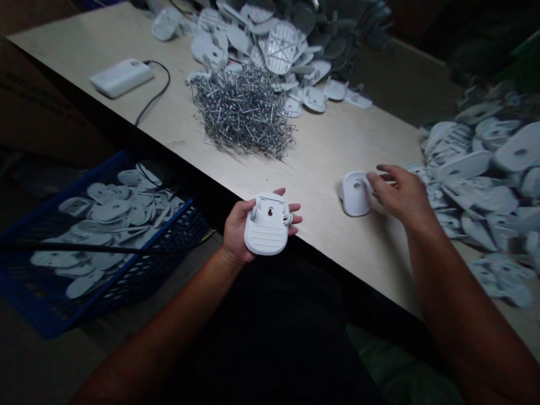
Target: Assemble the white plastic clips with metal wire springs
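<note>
Holding a white plate (266,239) palm-up: left hand (237,233), thumb at its edge, fingers spread underneath, long axis pointing away from the body. Second plate (355,201) at the bench (320,163), just left of the right hand (400,191), the nearer one; looks pinched by thumb and fingertip, long axis roughly parallel. Pins (244,109) beyond, off the line between plates. Pile (468,163) beside right wrist; blue crate (167,223) left.

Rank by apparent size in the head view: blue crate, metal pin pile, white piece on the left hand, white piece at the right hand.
1. Blue crate
2. Metal pin pile
3. Larger white piece, on the left hand
4. Smaller white piece, at the right hand
</note>
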Motion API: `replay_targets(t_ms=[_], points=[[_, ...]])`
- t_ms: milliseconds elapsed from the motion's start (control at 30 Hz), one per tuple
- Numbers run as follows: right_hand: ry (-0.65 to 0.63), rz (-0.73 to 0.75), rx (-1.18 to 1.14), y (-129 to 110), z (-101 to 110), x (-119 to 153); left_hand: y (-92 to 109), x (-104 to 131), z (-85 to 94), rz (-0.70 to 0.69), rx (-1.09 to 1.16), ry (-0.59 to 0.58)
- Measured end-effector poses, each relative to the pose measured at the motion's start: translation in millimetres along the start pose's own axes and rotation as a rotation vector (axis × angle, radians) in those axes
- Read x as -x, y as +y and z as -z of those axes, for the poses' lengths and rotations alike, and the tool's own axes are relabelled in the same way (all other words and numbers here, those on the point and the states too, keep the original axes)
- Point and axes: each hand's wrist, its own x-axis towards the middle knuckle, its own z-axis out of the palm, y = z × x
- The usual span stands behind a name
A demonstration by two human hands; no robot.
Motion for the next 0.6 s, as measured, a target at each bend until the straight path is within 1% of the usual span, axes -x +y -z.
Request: replay_targets(t_ms=[100,167,233,367,467,533,600], points=[[-0.049,-0.005,0.229,-27.9,-0.5,15.8,-0.2,-3.3,-2.5,0.01,-0.024,0.003],[-0.093,0.001,0.315,-42.7,-5.3,27.1,-0.2,-5.1,-3.2,0.019,-0.04,0.009],[-0.091,0.02,0.347,-49.2,-11.6,36.0,-0.6,-5.9,-3.1,0.025,-0.051,0.017],[-0.072,0.124,0.239,-42.7,-19.0,45.4,-2.6,-5.6,-2.6,0.023,-0.064,0.025],[-0.11,0.192,0.169,-36.2,-17.7,48.4,-4.0,-6.4,-3.8,0.009,-0.076,0.028],[-0.125,0.191,0.138,-34.4,-15.6,48.2,-4.6,-8.0,-5.2,0.008,-0.079,0.023],[-0.112,0.17,0.08,-32.7,-14.2,45.5,-5.0,-9.7,-6.4,0.012,-0.078,0.015]])
